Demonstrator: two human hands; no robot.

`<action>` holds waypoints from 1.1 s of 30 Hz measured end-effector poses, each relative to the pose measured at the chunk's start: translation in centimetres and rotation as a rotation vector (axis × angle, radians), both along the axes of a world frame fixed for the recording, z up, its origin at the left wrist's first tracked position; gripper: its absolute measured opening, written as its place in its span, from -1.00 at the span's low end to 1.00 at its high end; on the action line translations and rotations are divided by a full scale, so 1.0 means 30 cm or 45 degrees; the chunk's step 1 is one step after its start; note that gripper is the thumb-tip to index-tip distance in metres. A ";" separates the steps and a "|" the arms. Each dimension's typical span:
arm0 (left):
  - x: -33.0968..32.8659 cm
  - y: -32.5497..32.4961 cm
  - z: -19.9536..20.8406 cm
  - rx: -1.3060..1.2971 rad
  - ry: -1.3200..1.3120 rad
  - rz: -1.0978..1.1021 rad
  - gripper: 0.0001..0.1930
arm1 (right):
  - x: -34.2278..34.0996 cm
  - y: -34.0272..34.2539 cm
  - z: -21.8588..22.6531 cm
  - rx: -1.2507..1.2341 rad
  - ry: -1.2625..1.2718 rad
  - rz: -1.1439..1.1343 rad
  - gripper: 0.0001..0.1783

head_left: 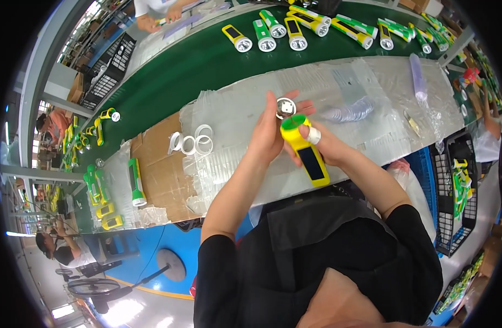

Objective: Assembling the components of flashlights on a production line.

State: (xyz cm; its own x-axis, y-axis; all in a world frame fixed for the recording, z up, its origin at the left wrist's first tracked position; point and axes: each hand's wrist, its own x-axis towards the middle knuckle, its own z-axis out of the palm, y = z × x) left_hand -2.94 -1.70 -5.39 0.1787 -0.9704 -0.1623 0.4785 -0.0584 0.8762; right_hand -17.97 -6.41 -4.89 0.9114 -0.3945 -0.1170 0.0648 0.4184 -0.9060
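Observation:
My right hand [323, 143] grips a yellow torch body [307, 154] with a dark panel on its side and a green rim at the top. One finger of that hand wears a white band. My left hand [269, 131] holds a round silver reflector [285, 107] just above the torch's green rim. Both hands work over a table covered in clear plastic sheet [245, 109].
White rings [195, 143] lie on the cardboard to the left, beside a green and white torch [135, 183]. A stack of clear round lenses [352, 111] sits to the right. Several finished torches [294, 30] ride the green belt beyond. Black crates [456, 191] stand at right. Another person's hands [152, 19] work far left.

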 end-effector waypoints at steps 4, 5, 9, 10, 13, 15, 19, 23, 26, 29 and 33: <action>-0.027 0.009 0.023 -0.240 -0.302 0.071 -0.47 | -0.081 0.044 0.010 -0.050 -0.013 -0.016 -0.41; -0.034 0.010 0.034 -0.458 -0.717 0.166 -0.57 | -0.093 0.047 0.013 -0.088 0.001 -0.124 -0.46; -0.078 0.030 0.066 -0.895 -1.343 -0.040 -0.81 | -0.147 0.048 0.042 -0.079 -0.003 -0.199 -0.47; -0.098 0.033 0.067 -0.875 -1.355 -0.127 -0.75 | -0.156 0.050 0.024 -0.072 -0.002 -0.211 -0.47; -0.118 0.024 0.056 -1.008 -1.484 -0.172 -0.72 | -0.168 0.053 -0.024 -0.227 0.008 -0.306 -0.47; -0.144 0.016 0.051 -1.031 -1.478 -0.146 -0.68 | -0.180 0.062 -0.033 -0.412 -0.018 -0.419 -0.46; -0.150 -0.068 -0.006 -0.720 -1.317 0.203 -0.56 | -0.230 0.038 -0.030 0.035 -0.125 -0.461 -0.46; -0.093 -0.183 -0.149 -0.693 -1.763 0.068 -0.44 | -0.280 0.035 -0.027 0.094 -0.125 -0.566 -0.46; -0.084 -0.217 -0.179 -0.658 -1.877 -0.157 -0.40 | -0.304 0.038 -0.033 0.048 -0.114 -0.590 -0.44; -0.073 -0.216 -0.196 -0.697 -1.785 -0.181 -0.46 | -0.315 0.036 -0.035 -0.028 -0.085 -0.567 -0.42; -0.091 -0.144 -0.084 -0.616 -1.391 -0.067 -0.52 | -0.308 0.024 -0.017 -0.037 -0.072 -0.549 -0.42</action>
